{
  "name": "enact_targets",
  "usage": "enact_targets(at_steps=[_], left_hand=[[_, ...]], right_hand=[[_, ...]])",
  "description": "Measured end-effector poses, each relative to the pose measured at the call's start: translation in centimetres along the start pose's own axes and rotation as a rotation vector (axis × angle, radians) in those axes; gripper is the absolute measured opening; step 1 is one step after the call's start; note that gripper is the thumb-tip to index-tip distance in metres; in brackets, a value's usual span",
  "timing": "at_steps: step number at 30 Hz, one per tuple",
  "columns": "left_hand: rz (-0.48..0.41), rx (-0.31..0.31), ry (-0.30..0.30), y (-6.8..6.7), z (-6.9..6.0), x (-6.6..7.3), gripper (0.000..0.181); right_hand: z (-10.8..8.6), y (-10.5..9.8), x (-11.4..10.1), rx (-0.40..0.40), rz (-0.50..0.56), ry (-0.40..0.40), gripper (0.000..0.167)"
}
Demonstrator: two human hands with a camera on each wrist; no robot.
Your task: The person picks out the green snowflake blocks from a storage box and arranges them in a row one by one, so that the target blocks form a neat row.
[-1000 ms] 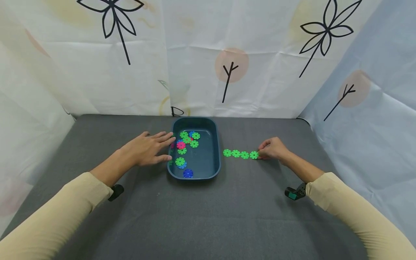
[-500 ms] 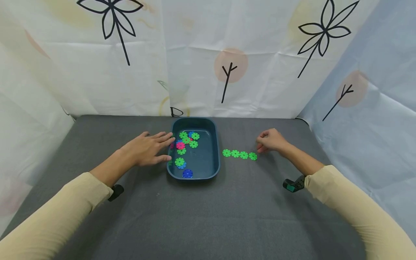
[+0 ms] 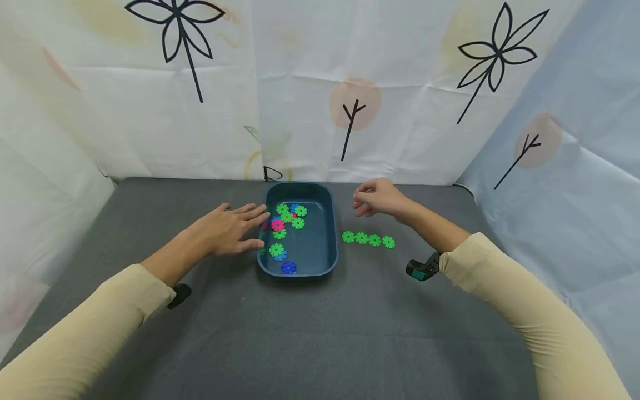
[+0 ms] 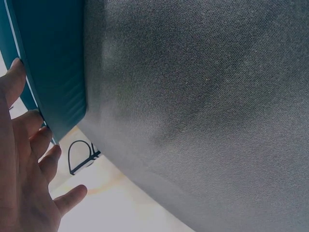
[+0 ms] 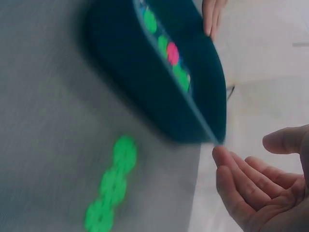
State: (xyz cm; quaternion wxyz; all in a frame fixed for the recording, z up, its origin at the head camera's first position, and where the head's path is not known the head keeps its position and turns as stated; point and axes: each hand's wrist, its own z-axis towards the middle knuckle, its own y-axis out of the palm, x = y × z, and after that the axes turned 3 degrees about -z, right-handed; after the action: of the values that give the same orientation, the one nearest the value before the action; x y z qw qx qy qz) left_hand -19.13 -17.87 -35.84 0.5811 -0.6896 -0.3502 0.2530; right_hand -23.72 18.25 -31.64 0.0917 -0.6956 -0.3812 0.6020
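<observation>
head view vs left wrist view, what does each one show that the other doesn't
Only the head view shows the right hand, the row of four green discs and the green, pink and blue discs inside the tray. Only the left wrist view shows the palm side of the left hand. Both show the left hand, the tray, the grey cloth and part of the printed backdrop.
</observation>
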Motion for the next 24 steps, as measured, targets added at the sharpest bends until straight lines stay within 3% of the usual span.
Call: enact_targets(at_steps=[5, 11, 15, 24], left_hand=[[0.009, -0.004, 0.001, 0.0, 0.1, 0.0, 0.075], [0.000, -0.006, -0.005, 0.1, 0.1, 0.0, 0.075], [0.005, -0.007, -0.014, 0.1, 0.1, 0.0, 0.075], [0.008, -0.008, -0.011, 0.0, 0.1, 0.1, 0.074]], right_hand=[[1.2, 2.5, -2.0, -0.045, 0.060, -0.017, 0.030], [2.6, 5.7, -3.0, -0.181, 0.146, 0.022, 0.032], [3.2, 7.8, -3.1, -0.248, 0.155, 0.057, 0.031], [4.0, 11.1, -3.4, -0.312, 0.141, 0.107, 0.037]])
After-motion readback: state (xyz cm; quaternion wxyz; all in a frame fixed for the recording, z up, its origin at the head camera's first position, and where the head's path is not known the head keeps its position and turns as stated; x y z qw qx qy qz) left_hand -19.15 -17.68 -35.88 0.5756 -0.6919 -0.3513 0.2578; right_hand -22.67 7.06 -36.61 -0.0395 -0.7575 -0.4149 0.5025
